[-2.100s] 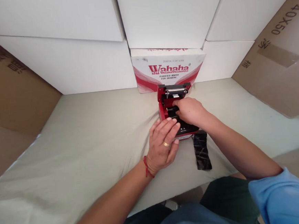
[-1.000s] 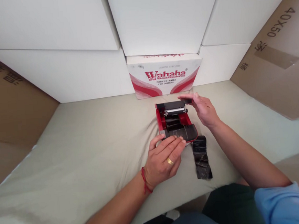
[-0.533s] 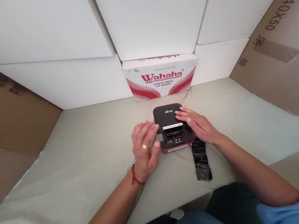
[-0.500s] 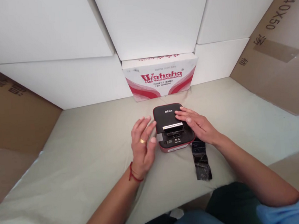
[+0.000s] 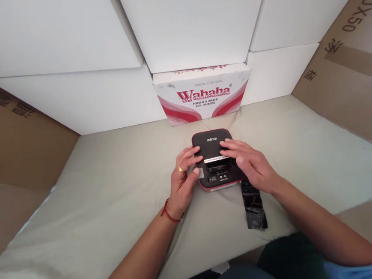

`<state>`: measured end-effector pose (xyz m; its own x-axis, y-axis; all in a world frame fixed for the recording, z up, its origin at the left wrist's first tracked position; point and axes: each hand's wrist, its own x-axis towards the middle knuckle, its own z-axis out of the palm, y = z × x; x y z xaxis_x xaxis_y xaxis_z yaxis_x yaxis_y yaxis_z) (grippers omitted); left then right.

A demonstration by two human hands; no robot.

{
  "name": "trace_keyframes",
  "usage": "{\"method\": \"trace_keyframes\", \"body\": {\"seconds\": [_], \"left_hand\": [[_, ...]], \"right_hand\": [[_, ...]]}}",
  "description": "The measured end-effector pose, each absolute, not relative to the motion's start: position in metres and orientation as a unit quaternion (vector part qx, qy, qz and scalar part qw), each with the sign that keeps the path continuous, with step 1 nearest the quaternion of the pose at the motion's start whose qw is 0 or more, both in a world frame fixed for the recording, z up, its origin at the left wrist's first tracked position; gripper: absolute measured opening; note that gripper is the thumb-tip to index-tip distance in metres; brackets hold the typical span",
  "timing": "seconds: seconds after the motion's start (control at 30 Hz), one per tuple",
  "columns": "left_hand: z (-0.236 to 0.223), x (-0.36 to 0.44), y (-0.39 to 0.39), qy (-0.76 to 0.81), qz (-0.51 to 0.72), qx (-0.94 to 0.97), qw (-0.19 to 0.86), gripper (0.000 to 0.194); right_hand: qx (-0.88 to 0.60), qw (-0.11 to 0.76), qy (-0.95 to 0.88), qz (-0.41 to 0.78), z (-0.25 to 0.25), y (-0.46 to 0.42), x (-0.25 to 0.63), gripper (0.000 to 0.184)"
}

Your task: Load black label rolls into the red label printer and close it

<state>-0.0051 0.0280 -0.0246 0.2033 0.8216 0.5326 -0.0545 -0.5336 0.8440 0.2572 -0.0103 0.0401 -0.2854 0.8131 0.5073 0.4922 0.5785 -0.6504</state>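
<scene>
A small black-topped label printer (image 5: 215, 150) with red sides lies on the cloth-covered table, a slot and small buttons near its front. My left hand (image 5: 184, 176) clasps its left edge, fingertips on the lid and thumb by a grey tab (image 5: 201, 173). Against the other edge rests my right hand (image 5: 250, 162), its fingers lying over the lid and its thumb close to the slot. A crinkled black strip (image 5: 254, 205) stretches toward me from beneath the printer's right front corner; its upper end is hidden.
A white-and-red Wahaha water carton (image 5: 205, 97) stands behind the printer against stacked white boxes (image 5: 105, 98). Brown cardboard boxes rise at the left (image 5: 19, 148) and right (image 5: 349, 88). Pale cloth (image 5: 118, 175) covers the table.
My left hand has moved right onto the printer's edge, its fingertips now over the lid. My right fingers reach a little further across the top. The view has shifted slightly.
</scene>
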Motion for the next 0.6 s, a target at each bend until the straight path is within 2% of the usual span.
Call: {"method": "trace_keyframes", "body": {"seconds": [0.03,0.17,0.2,0.37,0.6], "left_hand": [[-0.027,-0.004,0.028,0.281,0.568,0.641,0.432,0.032],[-0.030,0.001,0.031,0.262,0.566,0.509,0.593,0.083],[-0.030,0.002,0.031,0.259,0.555,0.489,0.621,0.088],[-0.029,-0.001,0.035,0.254,0.513,0.461,0.678,0.098],[-0.041,-0.005,0.041,0.281,0.501,0.501,0.647,0.110]], "right_hand": [[-0.405,0.425,-0.794,0.160,0.041,-0.017,0.255,0.044],[-0.378,0.429,-0.820,0.039,0.038,-0.045,0.248,0.039],[-0.376,0.432,-0.820,0.017,0.036,-0.051,0.247,0.039],[-0.369,0.432,-0.823,-0.018,0.027,-0.060,0.246,0.039],[-0.363,0.441,-0.821,-0.019,0.024,-0.055,0.246,0.033]]}}
